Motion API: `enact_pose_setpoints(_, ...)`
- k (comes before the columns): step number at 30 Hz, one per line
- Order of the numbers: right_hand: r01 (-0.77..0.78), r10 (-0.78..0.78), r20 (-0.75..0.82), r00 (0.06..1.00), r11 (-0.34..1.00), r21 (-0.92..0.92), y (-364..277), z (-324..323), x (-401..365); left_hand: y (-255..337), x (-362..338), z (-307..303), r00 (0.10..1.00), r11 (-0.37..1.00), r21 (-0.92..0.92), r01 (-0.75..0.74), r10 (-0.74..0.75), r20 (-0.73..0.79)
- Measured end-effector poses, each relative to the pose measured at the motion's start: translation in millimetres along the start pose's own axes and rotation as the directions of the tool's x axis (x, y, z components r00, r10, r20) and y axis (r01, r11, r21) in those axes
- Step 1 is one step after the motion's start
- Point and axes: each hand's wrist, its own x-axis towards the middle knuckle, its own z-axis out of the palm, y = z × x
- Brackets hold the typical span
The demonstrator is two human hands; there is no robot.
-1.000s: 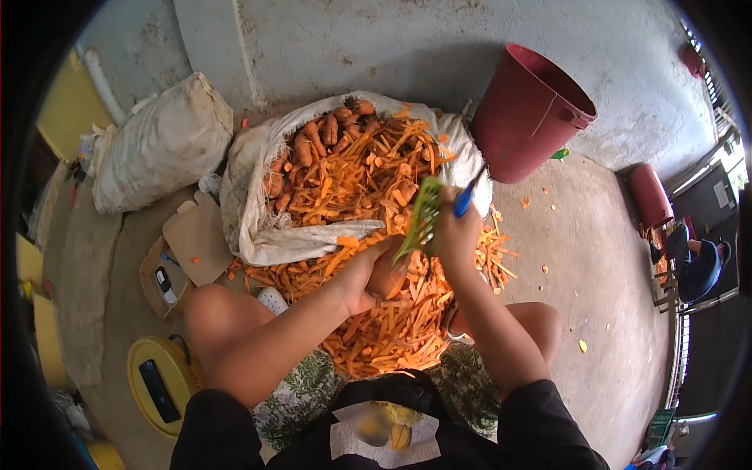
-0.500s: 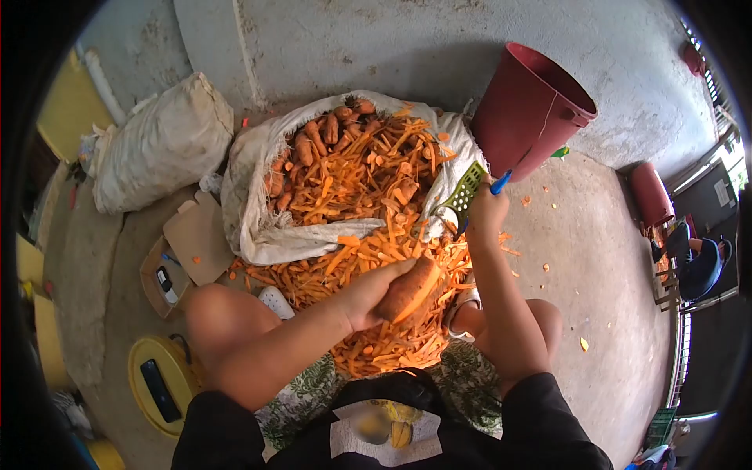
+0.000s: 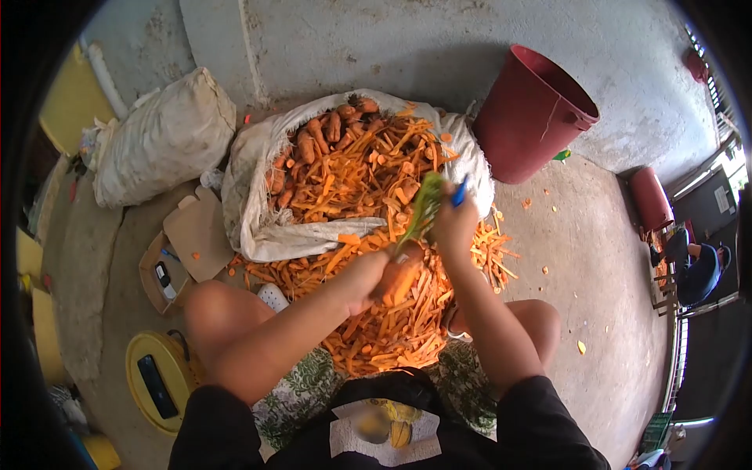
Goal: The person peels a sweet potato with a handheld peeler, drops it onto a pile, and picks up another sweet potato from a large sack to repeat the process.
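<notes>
In my left hand (image 3: 366, 282) is a partly peeled orange sweet potato (image 3: 401, 280), blurred by motion, fingers wrapped around its near end. My right hand (image 3: 456, 223) is closed on a hand tool (image 3: 427, 204) with a green, hole-patterned flat part; a blue end (image 3: 460, 191) sticks out beside the fist. The green part's lower tip is right at the upper end of the sweet potato. Beneath both hands spreads a heap of orange strips (image 3: 392, 337). Behind it an open white sack (image 3: 258, 235) holds reddish-brown whole roots (image 3: 309, 145) and more strips.
A cracked red bin (image 3: 525, 117) stands by the wall at the back right. To the left are a stuffed white sack (image 3: 168, 137), an opened cardboard box (image 3: 196, 243) and a yellow lid (image 3: 141, 392) with a phone (image 3: 158, 386) on it. Another person (image 3: 699, 270) is at the far right.
My right hand has swung left and down with the green tool, bringing it from beside the sack to the sweet potato. My left hand has moved slightly up, still holding the sweet potato.
</notes>
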Motion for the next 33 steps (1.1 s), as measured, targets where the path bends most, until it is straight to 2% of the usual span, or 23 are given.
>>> enact_pose_setpoints(1,0.021,-0.002,-0.105,0.994,0.983,0.182,11.9,-3.0,19.4,-3.3,-6.7,4.3,0.997,0.997,0.057,0.061,-0.063,0.033)
enact_pose_setpoints(2,-0.026,0.017,-0.186,0.982,0.999,-0.046,40.9,-9.4,49.1,-3.9,-13.2,8.9,0.990,0.986,0.117,0.117,-0.125,0.063)
enact_pose_setpoints(3,-0.080,0.082,-0.227,0.970,0.997,0.019,38.2,-15.9,57.8,-2.2,-21.3,16.9,0.991,0.992,0.065,0.111,-0.115,0.065)
enact_pose_setpoints(4,-0.116,0.166,-0.234,0.958,0.971,0.211,37.4,-16.9,61.6,-2.2,-20.0,13.0,0.991,0.992,0.067,0.111,-0.115,0.063)
enact_pose_setpoints(6,-0.084,0.116,-0.139,0.984,0.973,0.214,18.0,-20.6,41.0,-1.0,-13.1,4.5,0.997,0.992,-0.108,0.068,-0.064,0.045)
enact_pose_setpoints(8,-0.132,0.125,0.044,0.991,0.932,0.339,-7.5,-11.6,7.5,9.5,-17.1,7.4,0.998,0.992,-0.107,0.064,-0.064,0.004)
enact_pose_setpoints(9,-0.096,0.061,0.142,0.988,0.963,0.253,-8.4,-8.8,-6.0,10.6,-16.3,5.4,0.999,0.991,-0.121,0.048,-0.047,0.011)
enact_pose_setpoints(10,0.013,-0.053,0.148,0.988,0.966,0.258,-8.3,-2.6,-19.9,11.0,-15.2,3.6,0.999,0.990,-0.135,0.034,-0.031,0.019)
enact_pose_setpoints(12,0.133,-0.162,0.128,0.978,0.968,0.213,-4.2,9.8,-40.7,3.3,-3.6,-5.3,1.000,0.995,-0.099,0.000,-0.001,-0.013)
enact_pose_setpoints(14,0.172,-0.179,0.123,0.976,0.983,0.064,-7.2,8.7,-43.9,0.0,-5.3,-1.8,0.998,0.985,-0.172,-0.007,-0.006,-0.070)
enact_pose_setpoints(18,0.141,-0.145,0.069,0.987,0.988,0.062,12.6,14.3,-20.3,-3.3,-1.7,3.1,0.994,0.992,-0.105,-0.066,0.056,-0.096)
enact_pose_setpoints(20,-0.031,0.035,-0.051,0.998,0.996,0.080,17.0,9.1,6.3,2.2,-5.9,2.8,0.998,0.989,0.137,-0.058,0.062,-0.022)
enact_pose_setpoints(21,-0.087,0.094,-0.120,0.988,0.994,0.059,28.0,2.9,26.4,-0.3,-12.1,4.5,1.000,0.975,0.222,0.012,-0.016,0.016)
enact_pose_setpoints(22,-0.146,0.152,-0.190,0.970,0.988,0.044,43.2,-4.0,47.5,1.2,-24.1,17.0,0.999,0.954,0.299,0.018,-0.029,0.031)
enact_pose_setpoints(24,-0.256,0.335,-0.191,0.923,0.903,0.346,54.5,-12.8,68.2,-3.4,-23.9,14.0,0.998,0.964,0.261,0.048,-0.059,0.036)
enact_pose_setpoints(25,-0.205,0.266,-0.178,0.947,0.931,0.301,51.8,-15.7,65.0,-1.2,-24.0,14.0,0.998,0.964,0.263,0.048,-0.060,0.036)
enact_pose_setpoints(26,-0.204,0.265,-0.179,0.948,0.932,0.299,49.7,-17.2,58.0,3.4,-23.6,15.2,0.997,0.985,0.161,0.069,-0.075,0.026)
enact_pose_setpoints(27,-0.197,0.236,-0.079,0.969,0.920,0.339,25.8,-16.1,37.6,7.9,-23.2,16.8,0.996,0.995,0.056,0.088,-0.089,0.019)
enact_pose_setpoints(28,-0.193,0.200,0.021,0.980,0.905,0.378,6.5,-13.7,18.3,9.8,-21.5,14.8,0.996,0.995,0.052,0.084,-0.086,0.019)
enact_pose_setpoints(30,-0.196,0.162,0.128,0.978,0.924,0.328,-11.5,-9.1,-13.0,8.8,-15.1,5.6,0.998,0.993,-0.107,0.057,-0.053,0.039)
enact_pose_setpoints(31,-0.124,0.080,0.151,0.985,0.944,0.307,-9.7,-5.3,-23.2,4.9,-8.1,1.7,1.000,0.993,-0.117,0.009,-0.008,0.008)
enact_pose_setpoints(33,-0.028,-0.033,0.189,0.981,0.950,0.310,-7.2,1.6,-41.4,-0.1,-3.6,-3.3,1.000,0.987,-0.159,0.009,-0.006,0.020)
